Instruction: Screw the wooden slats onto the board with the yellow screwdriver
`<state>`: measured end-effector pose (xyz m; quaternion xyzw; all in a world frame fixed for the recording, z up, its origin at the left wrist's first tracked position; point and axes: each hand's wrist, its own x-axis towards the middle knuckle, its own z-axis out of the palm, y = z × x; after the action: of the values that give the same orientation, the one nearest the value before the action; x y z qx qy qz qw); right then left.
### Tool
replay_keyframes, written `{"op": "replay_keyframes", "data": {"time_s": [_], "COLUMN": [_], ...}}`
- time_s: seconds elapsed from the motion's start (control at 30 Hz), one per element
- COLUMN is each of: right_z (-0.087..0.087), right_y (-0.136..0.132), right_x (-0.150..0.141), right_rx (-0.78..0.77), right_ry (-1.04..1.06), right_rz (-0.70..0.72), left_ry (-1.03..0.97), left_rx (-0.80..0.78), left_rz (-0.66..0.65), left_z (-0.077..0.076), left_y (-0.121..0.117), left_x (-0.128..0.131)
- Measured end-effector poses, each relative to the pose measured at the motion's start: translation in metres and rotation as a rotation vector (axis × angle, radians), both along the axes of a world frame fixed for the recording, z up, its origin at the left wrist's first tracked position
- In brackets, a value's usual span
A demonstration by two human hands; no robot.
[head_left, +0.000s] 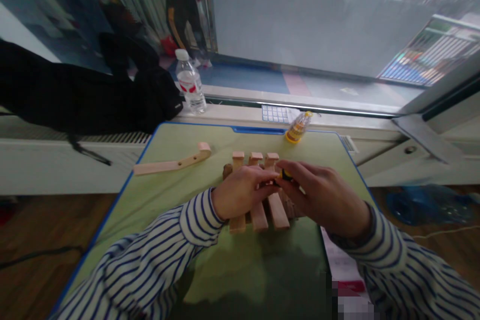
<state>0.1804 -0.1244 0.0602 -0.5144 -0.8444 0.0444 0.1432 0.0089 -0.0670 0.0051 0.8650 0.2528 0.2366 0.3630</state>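
Three pale wooden slats with blocky raised ends, among them the right wooden slat (278, 212), lie side by side across darker wood pieces on the table. Over them, my right hand (324, 195) is closed round a short yellow-and-black handle (286, 175), which looks like a small screwdriver; its tip is hidden. My left hand (242, 192) rests above the left and middle slats. Its thumb and fingers pinch together close to the tool, and what they hold is too small to make out. A loose wooden piece (168, 165) with two holes and a raised end lies at the table's left.
A green table (202, 270) with a blue rim stands against the windowsill. A clear yellow-ended container (299, 127) is at its back edge. On the sill are a water bottle (191, 85) and a black garment (93, 92). Papers (339, 255) lie under my right forearm.
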Motion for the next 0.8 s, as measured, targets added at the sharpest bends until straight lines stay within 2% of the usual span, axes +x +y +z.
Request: {"op": "replay_keyframes", "data": {"time_s": [0.17, 0.27, 0.37, 0.6, 0.8], "right_z": [0.001, 0.004, 0.01, 0.027, 0.029], "right_y": [0.003, 0.006, 0.008, 0.016, 0.019], "right_x": [0.0, -0.001, 0.0, 0.005, 0.006], "right_rx": [-0.022, -0.047, -0.081, -0.115, -0.134], "right_ry": [-0.011, -0.044, -0.066, -0.152, -0.173], "right_rz": [0.01, 0.008, 0.058, 0.279, 0.296], "left_ry": [0.005, 0.041, 0.05, 0.04, 0.051], "left_rx": [0.035, 0.059, 0.077, 0.079, 0.084], "left_rz": [0.136, 0.171, 0.168, 0.154, 0.148], "left_z": [-0.001, -0.003, -0.004, -0.006, -0.009], "left_y": [-0.004, -0.005, -0.004, -0.005, -0.006], "left_x": [0.001, 0.001, 0.0, 0.0, 0.0]}}
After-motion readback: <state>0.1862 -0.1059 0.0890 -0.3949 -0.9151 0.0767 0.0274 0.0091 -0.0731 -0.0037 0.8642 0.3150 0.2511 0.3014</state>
